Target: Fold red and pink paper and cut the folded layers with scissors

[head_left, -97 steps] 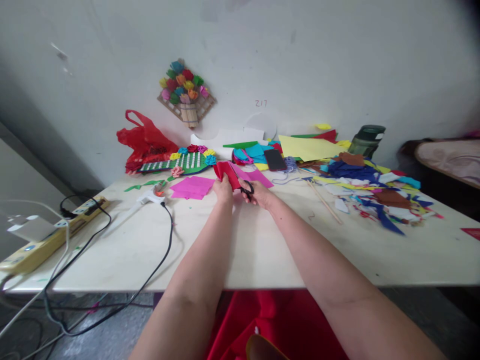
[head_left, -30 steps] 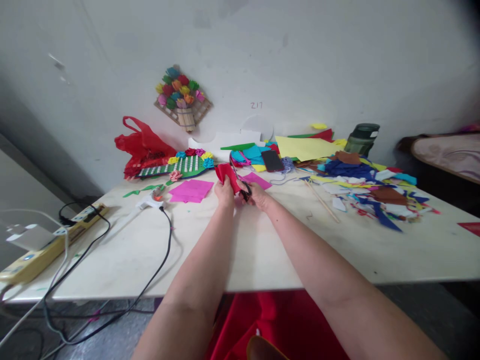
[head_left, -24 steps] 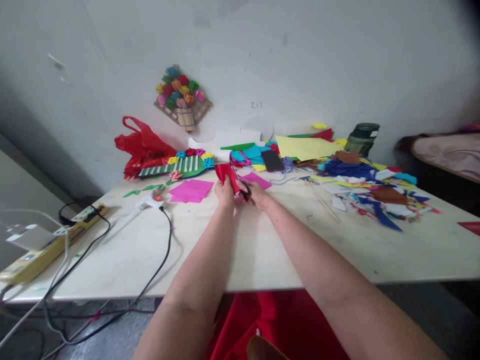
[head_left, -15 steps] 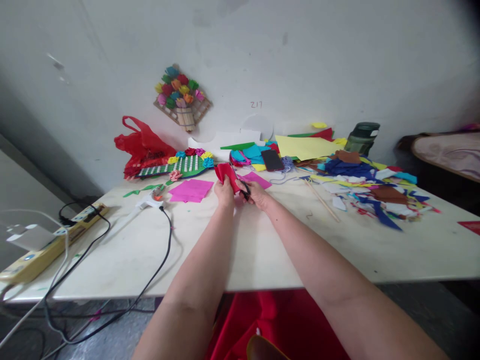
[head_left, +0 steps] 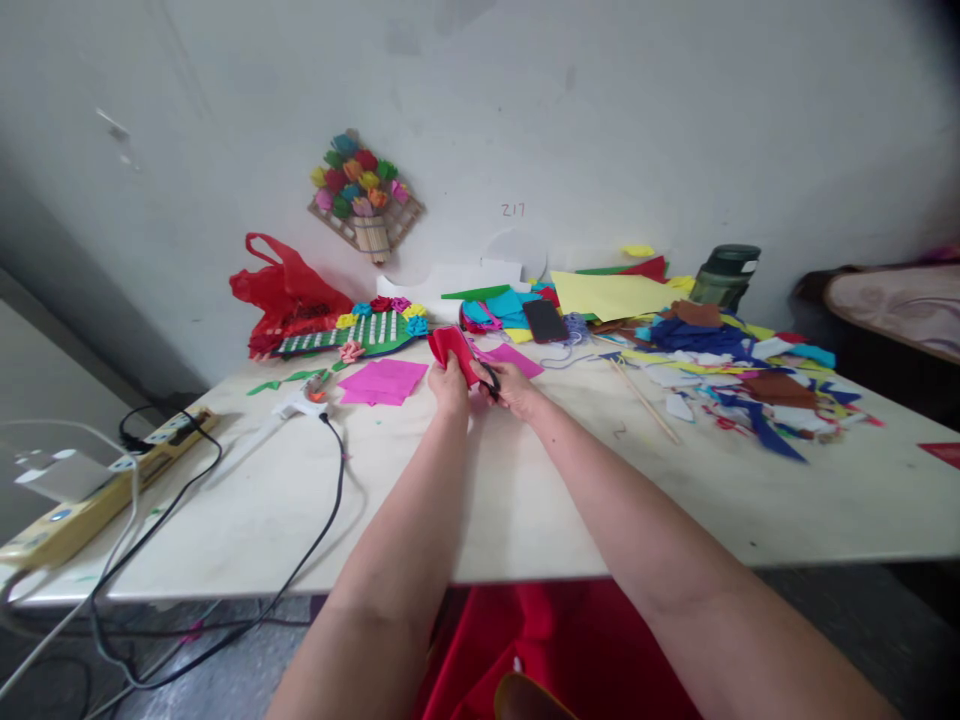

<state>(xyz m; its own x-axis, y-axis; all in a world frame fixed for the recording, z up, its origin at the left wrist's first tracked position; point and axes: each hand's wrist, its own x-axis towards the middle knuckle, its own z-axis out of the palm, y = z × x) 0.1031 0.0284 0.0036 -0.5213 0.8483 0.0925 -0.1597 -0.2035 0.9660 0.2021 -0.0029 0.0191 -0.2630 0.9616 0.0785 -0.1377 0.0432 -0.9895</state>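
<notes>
My left hand (head_left: 448, 382) is closed on a folded red sheet (head_left: 453, 350), which stands up from its fingers above the table. Close beside it, my right hand (head_left: 513, 388) is wrapped round the black handles of a pair of scissors (head_left: 490, 379). The blades lie along the right edge of the red sheet and are hard to make out. One pink sheet (head_left: 384, 382) lies on the table left of my hands, and another pink sheet (head_left: 517, 358) is partly behind my right hand.
A glue gun (head_left: 304, 400) with a black cord and a power strip (head_left: 112, 485) are at the left. Behind are a red bag (head_left: 289, 295), a flower-trimmed green piece (head_left: 375, 332) and a phone (head_left: 545, 321). Coloured scraps (head_left: 776, 390), a stick (head_left: 645, 402) and a bottle (head_left: 724, 276) are at the right.
The red sheet and the scissors have shifted slightly against each other; the blades show less beside the sheet. Both hands stay in almost the same place.
</notes>
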